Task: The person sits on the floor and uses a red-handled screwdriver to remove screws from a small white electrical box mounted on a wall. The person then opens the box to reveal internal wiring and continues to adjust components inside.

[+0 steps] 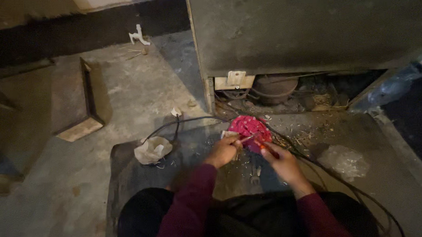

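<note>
Red-handled tool in right hand, fingers closed round it, tip angled up-left toward pink cloth; left hand pinches thin wire just beside.

— What was the room like?
— Dim. A dusty grey concrete floor, and a big grey metal cabinet standing open at its base.
— Anything else?
— A dark wall behind.

Cloth lies before cabinet; crumpled bag left, cable between.
</note>
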